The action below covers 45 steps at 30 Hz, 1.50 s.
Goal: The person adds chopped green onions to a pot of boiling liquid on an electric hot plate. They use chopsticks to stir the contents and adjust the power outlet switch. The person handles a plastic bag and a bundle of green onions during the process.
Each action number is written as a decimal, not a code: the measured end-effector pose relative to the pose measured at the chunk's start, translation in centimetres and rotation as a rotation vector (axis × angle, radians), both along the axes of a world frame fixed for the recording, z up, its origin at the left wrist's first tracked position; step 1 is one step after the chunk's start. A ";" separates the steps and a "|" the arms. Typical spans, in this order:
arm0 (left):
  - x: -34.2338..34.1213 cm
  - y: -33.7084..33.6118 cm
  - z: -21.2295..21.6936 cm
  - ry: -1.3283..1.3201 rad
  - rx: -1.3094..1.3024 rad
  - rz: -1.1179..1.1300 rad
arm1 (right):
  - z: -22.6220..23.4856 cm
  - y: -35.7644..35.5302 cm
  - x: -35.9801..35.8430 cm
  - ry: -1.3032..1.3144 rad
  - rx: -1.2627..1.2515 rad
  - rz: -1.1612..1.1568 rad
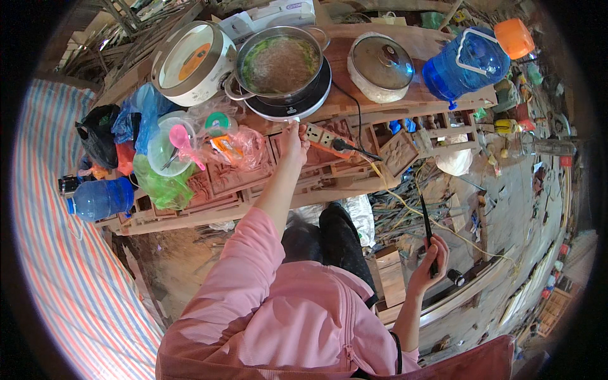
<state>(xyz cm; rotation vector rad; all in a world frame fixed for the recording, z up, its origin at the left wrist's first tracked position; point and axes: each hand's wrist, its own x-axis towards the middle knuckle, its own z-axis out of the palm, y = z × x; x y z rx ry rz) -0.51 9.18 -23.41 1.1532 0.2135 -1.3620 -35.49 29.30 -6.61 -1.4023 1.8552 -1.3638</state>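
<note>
While the left hand [294, 140] stretches forward with its fingertips laid on the front edge of the induction cooker [297, 104], the right hand [432, 261] hangs back and low, well apart from it, fingers curled round a pair of dark chopsticks [427, 231]. Whether the left fingers press or merely rest, I cannot tell. The chopsticks stand nearly upright in the grip, their long axis running from the palm forward, tips aimed toward the carved wooden bench [253, 183].

Just beyond the left hand sits a steel pot [280, 63] of greenish broth on the cooker. To its left stands a white rice cooker [190, 62]; to its right a glass-lidded bowl [381, 66], then a blue water jug [467, 62] lying on its side. Just right of the left hand's knuckles lies a power strip [324, 137] with a black cord trailing off. Left of the wrist, crinkled plastic bags [237, 145] and a lidded tub holding a pink spoon [182, 140] crowd the bench.
</note>
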 end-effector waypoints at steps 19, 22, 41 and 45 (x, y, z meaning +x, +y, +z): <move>0.2 0.2 -0.9 0.092 0.004 0.013 | 1.1 -1.4 0.2 0.047 0.003 0.071; 0.2 0.1 -1.0 0.085 0.030 0.032 | 1.1 -1.2 0.3 0.067 -0.009 0.074; 0.4 0.5 -0.5 0.088 -0.002 -0.063 | 2.1 -0.4 1.2 0.197 0.030 0.103; 0.7 2.1 1.2 0.053 -0.046 -0.148 | 2.2 -1.6 0.9 0.306 0.062 0.178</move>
